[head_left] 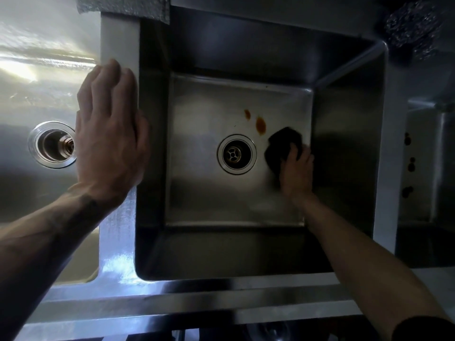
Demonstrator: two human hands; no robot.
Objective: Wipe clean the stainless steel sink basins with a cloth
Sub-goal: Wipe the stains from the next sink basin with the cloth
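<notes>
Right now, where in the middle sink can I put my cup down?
In the middle basin, bare floor lies left of the drain and along the front wall. The right side is crowded: the right hand holds the dark cloth there, beside two orange stains.

right hand (296, 172) presses dark cloth (283, 148) on basin floor (197, 193) (near drain (236, 154)).

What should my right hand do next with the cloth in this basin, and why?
Probably slide the dark cloth forward and left over the two orange-brown stains: they lie unwiped beside it, and the right hand holds it on the basin floor.
</notes>
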